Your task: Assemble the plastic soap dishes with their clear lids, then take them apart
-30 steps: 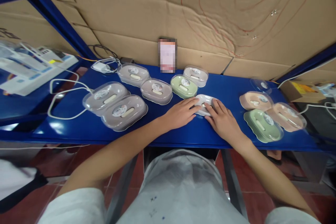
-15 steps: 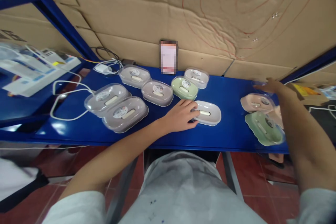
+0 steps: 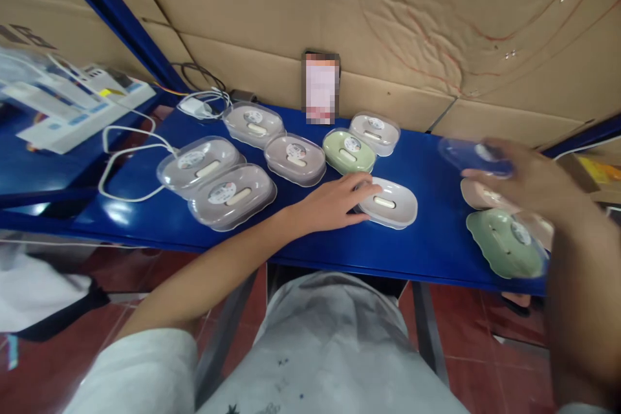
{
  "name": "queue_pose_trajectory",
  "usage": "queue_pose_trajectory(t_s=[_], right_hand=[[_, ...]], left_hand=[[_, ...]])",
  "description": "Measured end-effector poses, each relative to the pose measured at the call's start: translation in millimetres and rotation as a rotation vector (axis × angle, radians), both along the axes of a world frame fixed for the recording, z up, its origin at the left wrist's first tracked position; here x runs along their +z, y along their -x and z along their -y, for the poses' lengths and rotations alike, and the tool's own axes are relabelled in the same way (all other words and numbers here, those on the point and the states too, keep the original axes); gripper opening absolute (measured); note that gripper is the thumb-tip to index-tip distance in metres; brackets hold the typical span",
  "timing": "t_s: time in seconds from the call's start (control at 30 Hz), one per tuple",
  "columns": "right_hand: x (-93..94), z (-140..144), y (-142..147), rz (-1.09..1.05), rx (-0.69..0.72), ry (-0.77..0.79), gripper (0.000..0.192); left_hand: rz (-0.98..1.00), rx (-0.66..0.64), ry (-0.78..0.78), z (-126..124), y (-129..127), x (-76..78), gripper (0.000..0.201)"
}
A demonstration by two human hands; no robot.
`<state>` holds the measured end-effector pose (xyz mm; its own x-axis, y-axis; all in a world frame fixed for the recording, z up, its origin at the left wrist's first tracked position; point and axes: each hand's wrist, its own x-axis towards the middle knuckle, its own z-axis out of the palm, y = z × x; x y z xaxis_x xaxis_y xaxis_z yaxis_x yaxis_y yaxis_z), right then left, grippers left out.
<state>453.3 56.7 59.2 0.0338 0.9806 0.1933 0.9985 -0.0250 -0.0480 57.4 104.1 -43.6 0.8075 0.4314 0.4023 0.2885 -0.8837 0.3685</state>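
A white oval soap dish [image 3: 389,202], smooth plastic and without a lid, lies near the middle of the glossy blue counter [image 3: 301,242], close to its front edge. The left hand [image 3: 334,202] rests flat at the dish's left rim, fingers [image 3: 361,186] spread and touching it. The right hand [image 3: 531,182], blurred, has its fingers closed on a clear domed lid [image 3: 471,155] held above the counter's right end. Lidded dishes in grey [image 3: 295,156] and green [image 3: 348,150] sit behind.

On the worktop [image 3: 427,246] lie six lidded soap dishes [image 3: 295,158] at the left and centre, one open white dish [image 3: 391,202], and three more dishes [image 3: 504,246] at the right.
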Motion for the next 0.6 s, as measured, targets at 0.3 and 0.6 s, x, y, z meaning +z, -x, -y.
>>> queue_pose_trajectory(t_s=[0.3, 0.6], right_hand=[[-90.4, 22.9, 127.7, -0.171, 0.568, 0.058, 0.075], [-97.5, 39.6, 123.6, -0.04, 0.488, -0.056, 0.082]], left_hand=[[-0.005, -0.017, 0.028, -8.2, 6.0, -1.4, 0.066], [0.04, 0.003, -0.086, -4.7, -0.3, -3.5, 0.044]])
